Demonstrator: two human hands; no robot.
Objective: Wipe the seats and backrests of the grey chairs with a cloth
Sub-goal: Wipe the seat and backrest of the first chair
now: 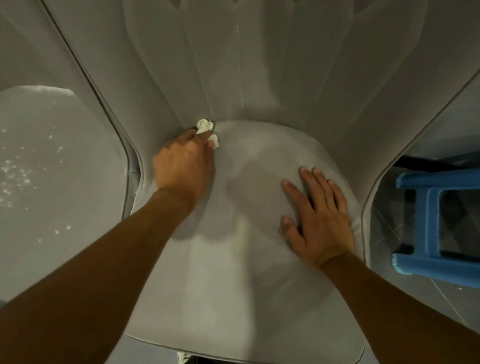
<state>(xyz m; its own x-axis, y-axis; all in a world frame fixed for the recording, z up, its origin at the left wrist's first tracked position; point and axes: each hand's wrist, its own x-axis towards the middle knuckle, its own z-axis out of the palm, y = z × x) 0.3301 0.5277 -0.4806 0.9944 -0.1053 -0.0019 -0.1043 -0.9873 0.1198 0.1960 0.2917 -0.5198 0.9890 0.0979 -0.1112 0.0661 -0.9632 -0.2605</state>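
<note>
Cloth (206, 130), a small white lumpy wad, sits at the back-left corner of the seat (230, 276), gripped in the curled left hand (183, 166). It could snag in the crease under the fluted backrest (237, 59) or miss most of the smooth padded grey upholstery. The right hand (318, 214) lies flat with fingers spread on the seat's right side, and leaning there might push the chair toward the blue plastic stool (436, 221) to the right of the seat.

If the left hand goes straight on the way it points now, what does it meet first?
Most likely the backrest. The left hand grips the cloth at the crease where the seat meets the backrest, so the cloth would press into it almost at once, though depth is unclear.
</note>
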